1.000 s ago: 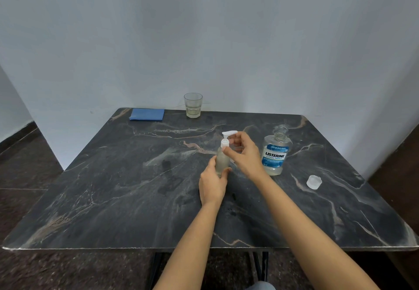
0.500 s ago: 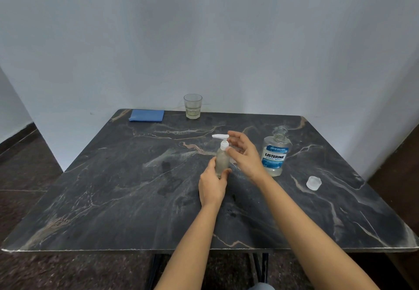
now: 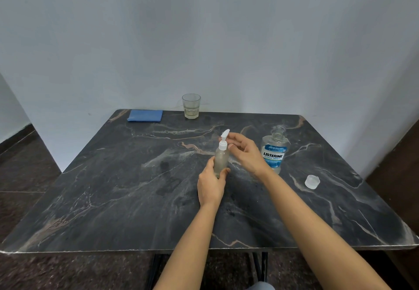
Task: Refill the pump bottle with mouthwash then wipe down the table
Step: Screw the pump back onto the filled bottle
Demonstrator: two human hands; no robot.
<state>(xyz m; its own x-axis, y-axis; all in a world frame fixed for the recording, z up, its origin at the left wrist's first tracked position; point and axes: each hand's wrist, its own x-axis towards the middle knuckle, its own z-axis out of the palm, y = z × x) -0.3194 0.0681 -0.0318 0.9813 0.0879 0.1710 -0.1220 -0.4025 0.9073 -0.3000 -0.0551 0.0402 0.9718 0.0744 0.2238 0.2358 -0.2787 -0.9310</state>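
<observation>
pump bottle (image 3: 221, 158) upright, nozzle (image 3: 225, 133) pointing away

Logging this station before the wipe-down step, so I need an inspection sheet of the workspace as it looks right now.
Surface: dark marble table, no obvious puddle; faint smears cannot be ruled out.
Job's things: pump bottle upright, pump head on; mouthwash bottle upright, uncapped; its cap lies apart to the right; blue cloth folded at the far edge.
Clutter: glass at the far edge, a little pale liquid in it.
Hands: left hand grips the pump bottle's body; right hand fingers at the pump head.
Cables: nothing seen.
Surroundings: plain wall, dark floor.
</observation>
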